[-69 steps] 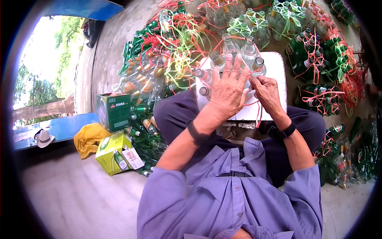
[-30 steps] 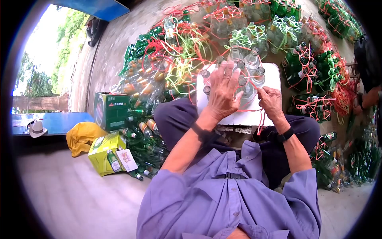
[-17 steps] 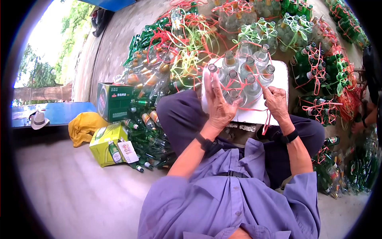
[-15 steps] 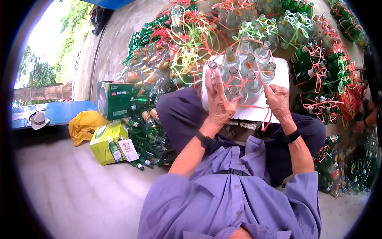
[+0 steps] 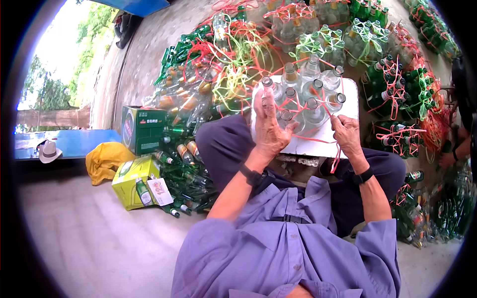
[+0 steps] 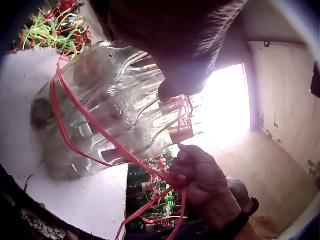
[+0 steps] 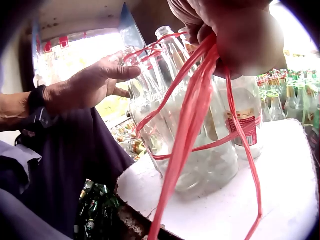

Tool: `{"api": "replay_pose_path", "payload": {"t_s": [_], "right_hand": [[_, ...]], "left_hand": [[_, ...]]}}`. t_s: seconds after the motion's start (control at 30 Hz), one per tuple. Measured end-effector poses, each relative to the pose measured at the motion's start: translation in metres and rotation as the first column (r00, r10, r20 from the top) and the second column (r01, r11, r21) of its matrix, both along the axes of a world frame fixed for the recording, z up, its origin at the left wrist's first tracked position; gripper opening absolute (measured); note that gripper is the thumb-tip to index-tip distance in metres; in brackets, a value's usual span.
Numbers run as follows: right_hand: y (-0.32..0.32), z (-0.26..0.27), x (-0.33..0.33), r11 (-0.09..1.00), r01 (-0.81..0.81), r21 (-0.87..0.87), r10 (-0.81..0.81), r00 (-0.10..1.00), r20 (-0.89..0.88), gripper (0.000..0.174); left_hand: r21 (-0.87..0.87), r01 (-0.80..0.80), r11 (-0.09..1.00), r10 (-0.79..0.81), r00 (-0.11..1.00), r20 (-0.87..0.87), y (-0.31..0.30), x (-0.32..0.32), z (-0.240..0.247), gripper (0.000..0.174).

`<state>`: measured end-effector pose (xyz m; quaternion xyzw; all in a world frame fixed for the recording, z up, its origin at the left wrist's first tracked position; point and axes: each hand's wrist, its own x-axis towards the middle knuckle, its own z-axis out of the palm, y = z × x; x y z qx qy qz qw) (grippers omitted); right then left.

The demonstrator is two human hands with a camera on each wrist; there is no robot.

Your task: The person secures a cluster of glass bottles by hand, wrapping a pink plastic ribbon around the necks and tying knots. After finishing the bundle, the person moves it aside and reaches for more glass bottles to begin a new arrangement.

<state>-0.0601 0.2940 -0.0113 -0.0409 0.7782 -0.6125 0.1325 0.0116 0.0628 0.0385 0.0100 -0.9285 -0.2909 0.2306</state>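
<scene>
A cluster of clear glass bottles [image 5: 314, 115] stands upright on a white slab [image 5: 352, 88] in front of me. Red plastic twine [image 7: 187, 117] loops round the bodies and crosses between the necks. At the cluster's left side my left hand [image 5: 270, 131] presses with long, straight fingers; its thumb lies by a front bottle neck. My right hand [image 5: 348, 135] grips the twine beside the right-hand bottles, fingers curled. In the left wrist view, strands run taut from the bottles to the right hand [image 6: 200, 182]. Loose ends hang below that fist in the right wrist view.
Tied bundles of bottles [image 5: 367, 42] stand behind and to the right. Loose bottles, a tangle of twine [image 5: 236, 64], a green carton [image 5: 146, 130], a yellow-green box [image 5: 134, 184] and a yellow cloth [image 5: 107, 161] lie left. Another person's arm [image 5: 462, 151] shows at right.
My left hand has moved from over the bottle tops to the cluster's left side, uncovering the necks and crossed twine. The right hand still grips the twine on the right.
</scene>
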Motion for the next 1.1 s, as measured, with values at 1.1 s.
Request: {"api": "replay_pose_path", "payload": {"t_s": [1.1], "right_hand": [[-0.012, 0.011, 0.009, 0.983, -0.012, -0.182, 0.035, 0.992, 0.122, 0.04]], "left_hand": [[-0.259, 0.306, 0.916, -0.31, 0.95, 0.025, 0.056, -0.1, 0.041, 0.066]]}}
